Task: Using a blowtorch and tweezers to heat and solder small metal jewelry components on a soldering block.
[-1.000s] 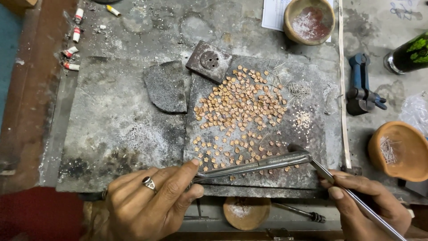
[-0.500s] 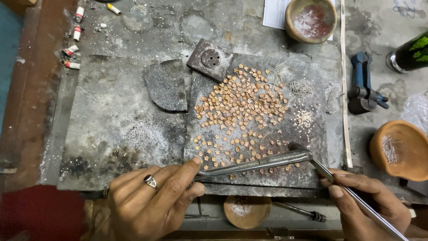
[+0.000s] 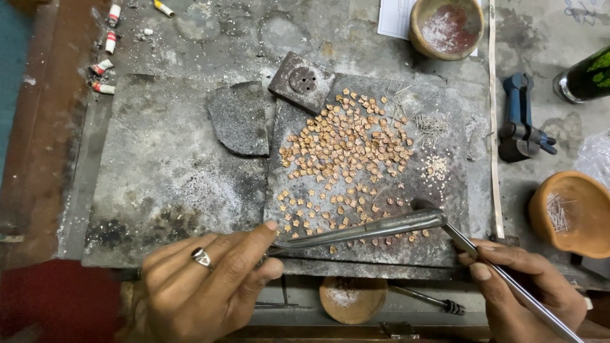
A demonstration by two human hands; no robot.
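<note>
Left hand (image 3: 203, 286) at the near edge of the surface (image 3: 318, 32), ring on one finger. Its fingers (image 3: 254, 248) pinch the near end of a metal tube (image 3: 362, 230), which lies almost flat across the near edge of the dark slab (image 3: 445, 248), its far end bent at about (image 3: 432, 216).

Right hand (image 3: 521, 292) at the near right corner, fingers (image 3: 480, 254) closed around a thin metal rod (image 3: 508, 279). The rod's tip meets the tube's bent end; whether they actually touch, can't tell.

Small copper-coloured pieces (image 3: 343, 152) are scattered over the slab, dense at the middle and far side, sparser toward the tube. A few lie right beside or under the tube.

A cluster of fine wire bits (image 3: 432, 124) and a patch of tiny pale grains (image 3: 437, 166) sit on the slab's right side.

A rounded stone fragment (image 3: 240, 119) and a square metal block (image 3: 302, 81) with holes lie at the slab's far left corner.

A clay bowl (image 3: 445, 25) sits at the far edge, another clay bowl (image 3: 572, 213) with thin pins at the right edge, and a blue tool (image 3: 521, 121) between them. A third, smaller bowl (image 3: 352, 298) sits below the near edge.
</note>
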